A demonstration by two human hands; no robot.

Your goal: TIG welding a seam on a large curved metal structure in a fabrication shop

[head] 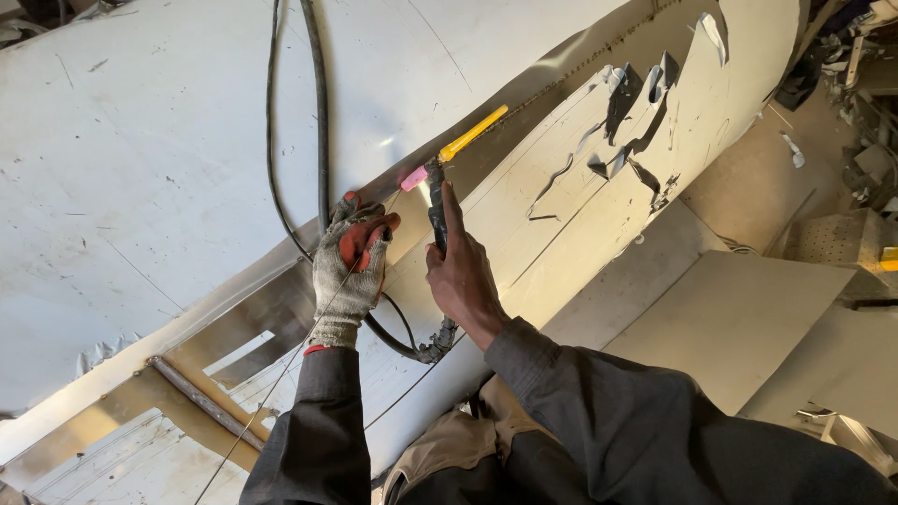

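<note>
My right hand [460, 271], bare, grips a welding torch [436, 192] with a pink nozzle and a yellow back cap; the nozzle points at a seam [524, 103] on a large curved white metal shell. My left hand [351, 266] wears a grey glove with red fingertips and pinches a thin filler rod [281, 374] that runs from the lower left up toward the nozzle. The rod tip lies close to the pink nozzle, and a small bright glare shows there. Both hands rest on the shell by the seam.
A black cable [318, 112] hangs down the shell and loops under my hands to the torch. Torn white protective film [645, 140] peels off the shell at upper right. Flat metal sheets [748, 318] lie at right, scrap clutter [870, 140] beyond. A metal bar [201, 402] sits lower left.
</note>
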